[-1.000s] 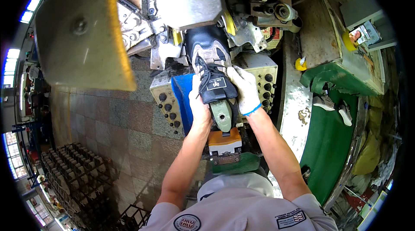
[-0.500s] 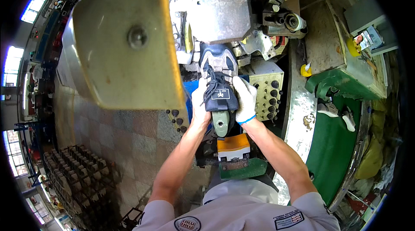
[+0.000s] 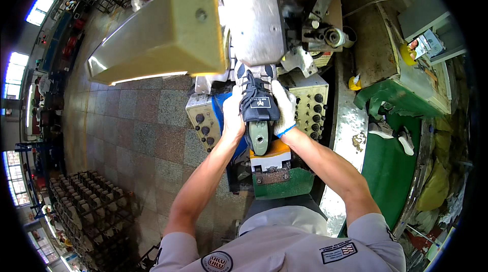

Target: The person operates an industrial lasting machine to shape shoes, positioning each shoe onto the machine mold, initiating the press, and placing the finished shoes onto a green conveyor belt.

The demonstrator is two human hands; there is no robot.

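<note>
Hands on the shoe, both of them, right at the mouth of the machine. Left hand (image 3: 233, 115), bare, is wrapped along the left side of the dark navy shoe (image 3: 258, 103), fingers curled in against the upper. Right hand (image 3: 284, 109), in a white glove with a blue cuff, presses the other side, fingers closed flat on the laces and tongue area. So the shoe is clamped between the two palms, toe pointing away from the person and tucked under the grey metal head of the machine (image 3: 256, 28). Its heel end sits over a pale green last (image 3: 259, 137) that sticks out toward the person, and just below that is an orange block (image 3: 270, 151) on a green base (image 3: 282, 183). Either side of the shoe, beige control panels (image 3: 313, 107) with rows of dark knobs flank the hands. Big yellowish hood (image 3: 168, 33) juts out to the left of the machine head, over the tiled floor (image 3: 137, 134). Off to the right, a green bench (image 3: 391, 165) has another shoe (image 3: 389, 132) lying on it, well apart from the hands.
</note>
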